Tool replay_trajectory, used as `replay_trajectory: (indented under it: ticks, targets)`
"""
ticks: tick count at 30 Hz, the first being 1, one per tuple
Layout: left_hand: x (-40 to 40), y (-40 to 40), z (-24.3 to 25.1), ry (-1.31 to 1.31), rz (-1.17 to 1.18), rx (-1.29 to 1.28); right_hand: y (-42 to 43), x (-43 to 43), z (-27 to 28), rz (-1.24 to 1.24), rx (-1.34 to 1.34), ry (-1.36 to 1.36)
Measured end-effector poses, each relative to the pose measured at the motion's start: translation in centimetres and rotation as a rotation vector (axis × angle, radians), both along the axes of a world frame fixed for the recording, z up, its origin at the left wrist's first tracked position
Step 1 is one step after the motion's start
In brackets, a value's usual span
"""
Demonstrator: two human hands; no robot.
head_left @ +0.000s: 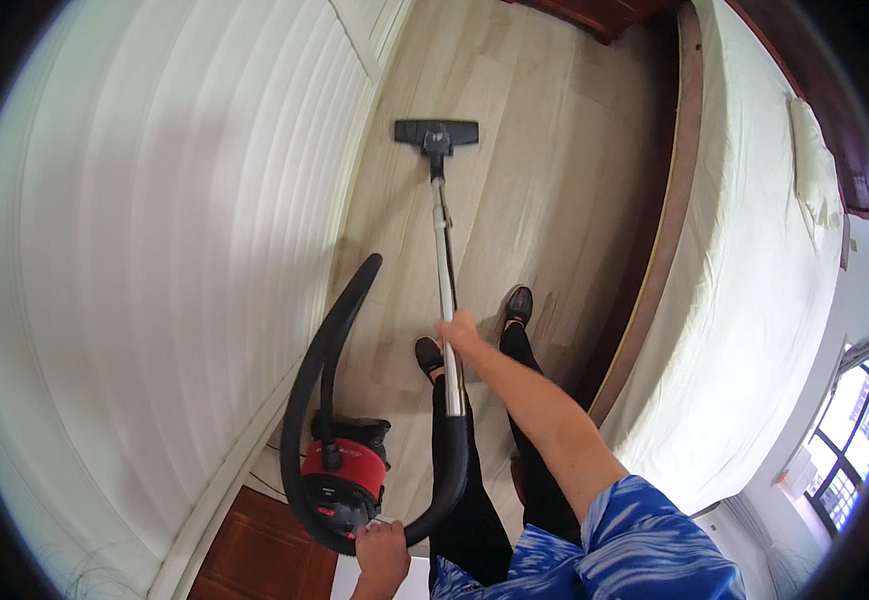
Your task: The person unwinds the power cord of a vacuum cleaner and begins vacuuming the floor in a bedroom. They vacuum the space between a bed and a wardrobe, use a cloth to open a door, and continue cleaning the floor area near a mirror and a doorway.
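A canister vacuum cleaner with a red and black body (344,472) stands on the floor at lower left. My right hand (458,332) is closed around its silver metal wand (445,270), partway along. At the wand's far end the black floor nozzle (436,133) lies flat on the wood-look floor. A thick black hose (301,405) loops from the body and joins the wand's near end. My left hand (382,551) is at the hose's low bend beside the canister, its fingers curled at the hose; the fingertips are partly hidden.
White ribbed panels (179,262) run along the left side. On the right stands a bed with a white sheet (734,300) and a raised bed-frame edge (659,270). My shoes (519,305) are on the floor near the wand. A brown wooden panel (262,547) lies at lower left, near a thin cord.
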State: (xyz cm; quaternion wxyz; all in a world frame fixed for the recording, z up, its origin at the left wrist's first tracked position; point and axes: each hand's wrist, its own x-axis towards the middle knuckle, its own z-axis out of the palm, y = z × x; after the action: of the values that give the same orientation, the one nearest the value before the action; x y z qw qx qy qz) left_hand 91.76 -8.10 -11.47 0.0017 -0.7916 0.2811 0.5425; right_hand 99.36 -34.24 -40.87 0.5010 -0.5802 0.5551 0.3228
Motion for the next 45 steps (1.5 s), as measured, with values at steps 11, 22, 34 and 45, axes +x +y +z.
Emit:
replay_trajectory:
  ticks: [11,22,34,45]
  targets:
    - [-10.0,12.8,8.3,0.095,0.084,0.009,12.8,-15.6,6.4,-0.08,0.031,0.064]
    - [-12.9,7.6,2.9,-0.078,0.074,-0.07,8.1,-12.3,0.2,0.219,-0.193,-0.195]
    - [-15.0,4.3,4.9,0.001,0.084,-0.047,6.2,-14.0,1.8,0.285,-0.021,-0.051]
    - [-24.4,21.8,9.4,0.102,-0.093,-0.049,21.1,-29.8,7.4,0.055,-0.003,0.094]
